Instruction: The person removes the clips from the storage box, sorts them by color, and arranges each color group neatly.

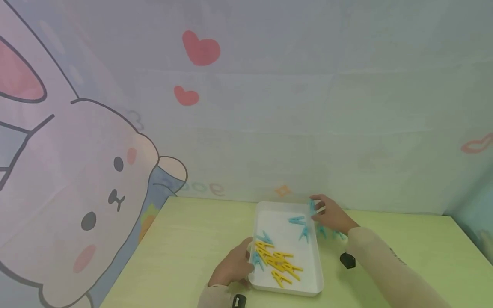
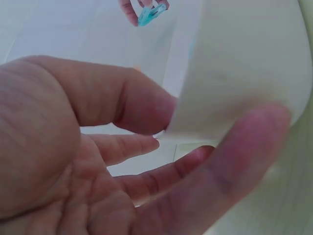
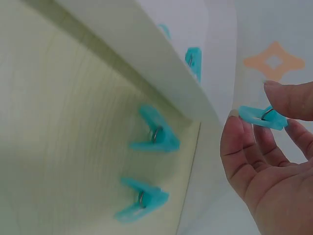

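A white rectangular tray [image 1: 279,226] lies on the table. My left hand [image 1: 233,263] holds the tray's left wall, which passes between thumb and fingers in the left wrist view. Over the tray's far right corner, my right hand [image 1: 332,216] pinches a blue clothespin [image 3: 254,115] between thumb and fingertips. Inside the tray, several yellow clothespins [image 1: 283,266] are bunched toward the near left. Blue clothespins lie there too, one of them [image 1: 296,220] toward the far right and another [image 1: 256,259] beside the left wall, close to my left fingers.
More blue clothespins [image 3: 157,132] lie on the pale yellow-green table [image 1: 200,231], just outside the tray's right wall and under my right wrist. Behind the table hangs a printed cloth backdrop [image 1: 250,162] with a cartoon rabbit and hearts.
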The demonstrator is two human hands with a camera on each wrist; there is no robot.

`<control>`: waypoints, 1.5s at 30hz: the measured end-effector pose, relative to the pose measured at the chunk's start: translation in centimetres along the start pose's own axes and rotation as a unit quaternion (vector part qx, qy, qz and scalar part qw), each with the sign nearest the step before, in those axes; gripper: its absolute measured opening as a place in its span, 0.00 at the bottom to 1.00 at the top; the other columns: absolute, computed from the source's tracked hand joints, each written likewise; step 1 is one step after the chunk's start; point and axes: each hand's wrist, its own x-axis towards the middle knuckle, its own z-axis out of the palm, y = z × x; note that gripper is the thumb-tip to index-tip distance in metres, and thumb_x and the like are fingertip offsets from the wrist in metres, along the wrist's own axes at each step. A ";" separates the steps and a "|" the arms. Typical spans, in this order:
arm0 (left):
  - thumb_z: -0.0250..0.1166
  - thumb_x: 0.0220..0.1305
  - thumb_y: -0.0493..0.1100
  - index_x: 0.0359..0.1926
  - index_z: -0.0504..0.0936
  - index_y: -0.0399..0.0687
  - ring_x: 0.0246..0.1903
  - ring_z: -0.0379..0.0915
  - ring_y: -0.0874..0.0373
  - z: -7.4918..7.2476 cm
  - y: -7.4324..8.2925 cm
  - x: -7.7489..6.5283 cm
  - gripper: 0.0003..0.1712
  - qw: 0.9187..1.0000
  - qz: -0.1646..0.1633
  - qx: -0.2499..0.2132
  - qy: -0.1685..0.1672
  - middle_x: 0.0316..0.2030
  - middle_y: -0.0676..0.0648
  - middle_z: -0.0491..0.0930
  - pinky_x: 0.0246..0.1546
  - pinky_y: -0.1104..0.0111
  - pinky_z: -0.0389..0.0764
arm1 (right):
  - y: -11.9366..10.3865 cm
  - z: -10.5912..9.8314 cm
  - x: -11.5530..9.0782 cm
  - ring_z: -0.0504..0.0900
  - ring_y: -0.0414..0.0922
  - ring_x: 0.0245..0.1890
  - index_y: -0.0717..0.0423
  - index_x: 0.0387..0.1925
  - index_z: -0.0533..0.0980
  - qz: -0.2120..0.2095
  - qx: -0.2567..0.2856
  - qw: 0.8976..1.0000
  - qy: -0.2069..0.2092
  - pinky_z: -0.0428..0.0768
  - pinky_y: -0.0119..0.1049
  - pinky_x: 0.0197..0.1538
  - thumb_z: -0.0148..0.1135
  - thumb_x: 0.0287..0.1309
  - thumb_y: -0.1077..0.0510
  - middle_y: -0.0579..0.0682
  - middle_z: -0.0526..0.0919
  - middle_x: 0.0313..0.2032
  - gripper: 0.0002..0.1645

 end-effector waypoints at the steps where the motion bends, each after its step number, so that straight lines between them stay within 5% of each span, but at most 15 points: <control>1: 0.56 0.48 0.28 0.68 0.52 0.46 0.15 0.74 0.52 0.0 0.0 0.0 0.44 1.000 0.000 0.000 0.000 0.48 0.32 0.69 0.16 0.62 0.76 | 0.3 -0.2 -0.1 0.71 0.54 0.46 0.54 0.64 0.57 0.001 -0.003 1.000 0.002 0.76 0.42 0.39 0.58 0.56 0.60 0.61 0.67 0.51 0.34; 14: 0.55 0.47 0.25 0.68 0.53 0.44 0.19 0.74 0.54 0.2 0.5 -0.1 0.44 1.000 -0.011 0.012 0.015 0.50 0.34 0.69 0.16 0.64 0.76 | 3.6 -2.2 -1.7 0.71 0.57 0.48 0.61 0.62 0.59 -0.016 -0.060 0.998 0.023 0.76 0.43 0.38 0.58 0.56 0.61 0.62 0.70 0.49 0.33; 24: 0.55 0.47 0.25 0.68 0.54 0.44 0.18 0.74 0.53 0.2 0.5 -0.2 0.44 1.000 -0.012 0.003 0.014 0.51 0.34 0.68 0.16 0.64 0.76 | 7.5 -3.6 -2.2 0.72 0.57 0.46 0.62 0.63 0.57 0.017 -0.105 0.994 0.029 0.76 0.45 0.38 0.57 0.56 0.56 0.62 0.70 0.49 0.35; 45: 0.54 0.45 0.23 0.67 0.54 0.44 0.19 0.73 0.53 0.3 0.6 -0.2 0.45 0.999 -0.023 0.006 0.025 0.48 0.35 0.69 0.16 0.65 0.76 | 7.6 -4.8 -5.3 0.69 0.64 0.48 0.71 0.59 0.60 0.083 -0.139 0.986 -0.031 0.71 0.53 0.43 0.56 0.48 0.64 0.70 0.68 0.49 0.35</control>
